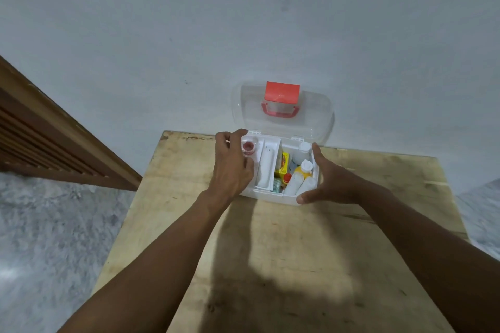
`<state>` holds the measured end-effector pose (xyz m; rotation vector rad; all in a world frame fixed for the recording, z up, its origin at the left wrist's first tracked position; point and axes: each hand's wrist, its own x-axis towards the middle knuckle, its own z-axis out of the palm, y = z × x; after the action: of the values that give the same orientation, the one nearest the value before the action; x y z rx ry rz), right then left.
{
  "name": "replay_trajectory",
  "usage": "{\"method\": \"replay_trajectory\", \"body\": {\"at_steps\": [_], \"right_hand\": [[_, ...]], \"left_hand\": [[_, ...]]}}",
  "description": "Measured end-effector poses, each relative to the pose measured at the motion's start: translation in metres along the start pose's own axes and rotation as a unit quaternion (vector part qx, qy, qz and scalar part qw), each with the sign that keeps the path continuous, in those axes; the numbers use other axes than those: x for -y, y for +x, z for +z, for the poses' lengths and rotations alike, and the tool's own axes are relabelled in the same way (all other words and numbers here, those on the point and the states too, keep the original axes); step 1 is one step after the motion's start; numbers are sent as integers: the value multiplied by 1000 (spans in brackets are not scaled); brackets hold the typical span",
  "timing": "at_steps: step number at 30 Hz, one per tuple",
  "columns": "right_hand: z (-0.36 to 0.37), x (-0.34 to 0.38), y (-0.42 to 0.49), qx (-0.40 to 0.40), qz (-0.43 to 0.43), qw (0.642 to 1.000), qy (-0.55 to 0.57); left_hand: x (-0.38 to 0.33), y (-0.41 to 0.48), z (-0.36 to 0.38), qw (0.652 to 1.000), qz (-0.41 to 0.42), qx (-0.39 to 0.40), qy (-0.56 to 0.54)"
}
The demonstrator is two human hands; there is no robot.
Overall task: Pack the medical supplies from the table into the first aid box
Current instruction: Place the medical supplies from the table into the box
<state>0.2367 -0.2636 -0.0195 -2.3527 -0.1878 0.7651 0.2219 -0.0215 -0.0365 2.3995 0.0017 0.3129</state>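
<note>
A white first aid box (273, 196) stands open at the far edge of the wooden table (270, 251), its clear lid (319, 119) with a red latch and handle leaning back against the wall. A white inner tray (266, 167) lies over the box's left half, with a small roll of tape (248, 146) in its far left corner. The right half holds white bottles (300, 184), a yellow bottle (302, 170) and a yellow packet (284, 163). My left hand (232, 167) grips the tray's left edge. My right hand (324, 178) clasps the box's right side, thumb on the front corner.
A plain grey wall rises right behind the box. A brown slatted wooden door (40, 138) stands at the left, above a grey speckled floor (54, 238). The table's near part bears only shadow.
</note>
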Motion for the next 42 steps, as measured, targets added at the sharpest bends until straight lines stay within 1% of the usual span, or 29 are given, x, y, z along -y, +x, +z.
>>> {"method": "replay_trajectory", "body": {"at_steps": [2,4,6,10,13,18,22,23,25,28,30,32,34,37,42], "right_hand": [[0,0,0,0,0,1000,2],[0,-1,0,0,1,1000,7],[0,-1,-1,2,1,1000,9],[0,0,0,3,3,1000,7],[0,1,0,6,4,1000,4],[0,1,0,10,0,1000,9],[-1,0,0,14,-1,1000,11],[-1,0,-1,14,0,1000,12],[-2,0,-1,16,4,1000,14],[-2,1,-1,22,6,1000,7],[-3,2,-2,26,9,1000,-1],[-4,2,-2,30,14,999,-6],[-5,3,-2,32,14,999,-8],[-6,2,-1,38,14,999,-11],[-4,8,-3,24,24,999,-28]], "left_hand": [[1,-6,-1,1000,-4,20,-11],[2,-10,-1,999,-32,34,-16],[2,-13,0,999,-43,30,-2],[2,-14,5,998,-32,24,42],[7,-11,7,997,-61,18,53],[12,-15,2,997,-61,46,-2],[10,-21,-2,996,-64,15,-57],[11,-23,-4,995,-68,17,-69],[13,-29,-6,991,-77,47,-100],[20,-36,-4,988,-100,77,-92],[21,-38,-4,983,-117,91,-107],[22,-40,-3,979,-95,104,-147],[23,-43,-3,979,-84,96,-156],[20,-45,-2,978,-92,78,-169],[20,-42,-2,978,-84,76,-176]]}}
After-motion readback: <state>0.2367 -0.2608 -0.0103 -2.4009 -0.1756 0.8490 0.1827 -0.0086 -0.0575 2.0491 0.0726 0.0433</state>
